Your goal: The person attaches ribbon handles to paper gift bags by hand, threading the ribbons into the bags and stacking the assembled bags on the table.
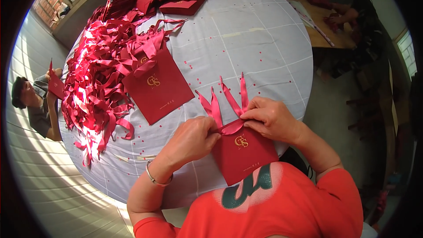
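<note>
Close in front of me lies a dark red paper gift bag [245, 154] with a gold emblem, its lower edge against my shirt. A pink-red satin ribbon [232, 127] runs across its top edge, and several pointed ribbon ends stick up beyond it. My left hand [197, 135] pinches the ribbon at the bag's left top corner. On the right, my right hand [265, 117] pinches the ribbon between thumb and fingers near the other top corner. Another red gift bag [159, 89] lies flat to the left, with ribbon over its top.
A big heap of red ribbons [99, 70] covers the left of the round, cloth-covered table [240, 26]. Stacked red bags [185, 4] lie at the far side, and small red dots are scattered about. One person [35, 101] holds a red bag at left; another [359, 13] works at a wooden table.
</note>
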Tool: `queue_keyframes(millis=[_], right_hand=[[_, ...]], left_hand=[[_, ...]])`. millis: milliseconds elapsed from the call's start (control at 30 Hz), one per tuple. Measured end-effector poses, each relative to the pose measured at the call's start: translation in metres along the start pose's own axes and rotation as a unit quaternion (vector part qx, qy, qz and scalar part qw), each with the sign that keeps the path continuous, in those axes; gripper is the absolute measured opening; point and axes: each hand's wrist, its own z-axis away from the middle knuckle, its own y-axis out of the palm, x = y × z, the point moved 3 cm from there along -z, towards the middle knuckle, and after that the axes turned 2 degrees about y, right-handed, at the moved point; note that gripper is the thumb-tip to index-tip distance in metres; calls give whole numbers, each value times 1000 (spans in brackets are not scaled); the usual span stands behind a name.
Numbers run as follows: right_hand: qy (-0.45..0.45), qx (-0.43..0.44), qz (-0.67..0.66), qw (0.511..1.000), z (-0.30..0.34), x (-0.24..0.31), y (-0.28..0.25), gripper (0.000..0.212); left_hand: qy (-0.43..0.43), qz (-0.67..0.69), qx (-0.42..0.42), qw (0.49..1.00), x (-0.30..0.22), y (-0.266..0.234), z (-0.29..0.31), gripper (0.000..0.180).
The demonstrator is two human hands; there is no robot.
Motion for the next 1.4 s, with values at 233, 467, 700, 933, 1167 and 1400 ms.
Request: queue_keyframes(millis=[233,467,700,933,1167,1400], right_hand=[[-83,-43,21,995,4,-4,4,17],[-42,12,-50,998,-1,-8,-1,14],[7,81,-130,988,-3,-12,-4,10],[64,118,-111,985,-24,2,-5,14],[187,218,84,954,-84,-6,38,32],[112,66,-47,990,-83,-24,52,24]], left_hand=[[-11,23,4,1000,3,2,-3,17],[-8,47,-5,999,7,3,-5,18],[-14,36,9,999,7,2,-5,18],[-15,35,8,999,4,2,-3,18],[19,13,-18,1000,5,6,-2,20],[36,8,-21,999,4,5,-3,16]])
